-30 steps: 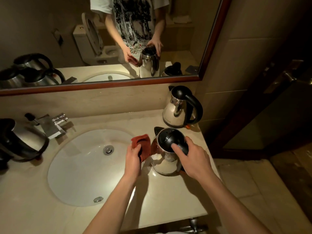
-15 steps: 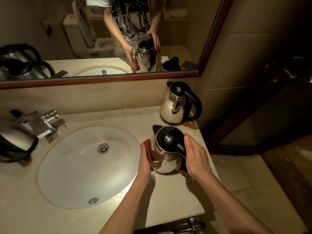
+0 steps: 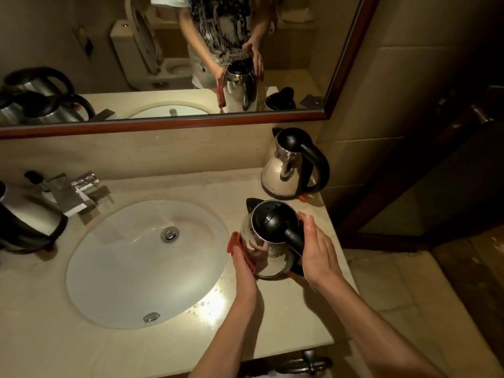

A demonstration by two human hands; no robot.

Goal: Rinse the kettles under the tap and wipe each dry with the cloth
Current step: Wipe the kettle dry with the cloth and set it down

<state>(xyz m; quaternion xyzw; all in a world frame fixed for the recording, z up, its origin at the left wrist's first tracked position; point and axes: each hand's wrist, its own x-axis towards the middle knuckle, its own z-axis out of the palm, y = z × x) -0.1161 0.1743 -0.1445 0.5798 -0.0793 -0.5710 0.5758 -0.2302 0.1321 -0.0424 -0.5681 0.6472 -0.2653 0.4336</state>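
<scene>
Head view, cloth (image 3: pixel 235 245) between left grip (image 3: pixel 243 264), kettle (image 3: pixel 268 241)

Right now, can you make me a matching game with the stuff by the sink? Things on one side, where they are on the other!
Things:
1. red cloth
2. near kettle
3. far kettle
4. tap

Places:
A. back right corner of the counter, untouched
B. left of the basin
C. pressed on a kettle's side by the left hand
D. between both hands, right hand by its handle

Pairs: 1-C, 2-D, 3-A, 4-B
</scene>
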